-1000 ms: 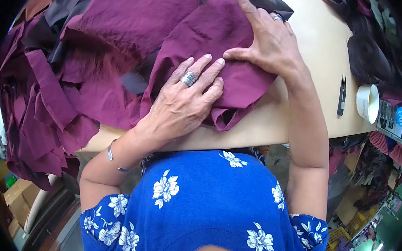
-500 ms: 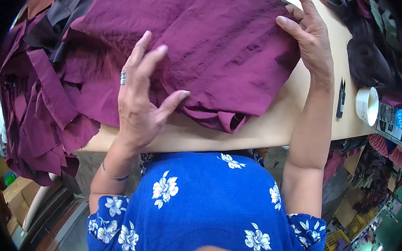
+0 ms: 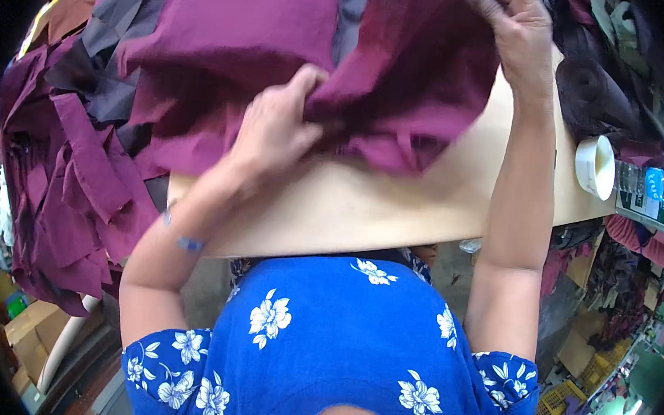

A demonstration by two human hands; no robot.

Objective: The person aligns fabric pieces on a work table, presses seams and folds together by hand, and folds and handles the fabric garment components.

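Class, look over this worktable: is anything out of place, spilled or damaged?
Nothing looks spilled or clearly damaged. The maroon scraps look untidy, though: they hang past the left end of the table in a loose jumble.

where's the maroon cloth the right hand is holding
In the head view, the maroon cloth is at the top, right of centre, between the left hand and the right hand, over the pale table.

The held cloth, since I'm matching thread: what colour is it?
The cloth is plum purple, best seen in the head view.
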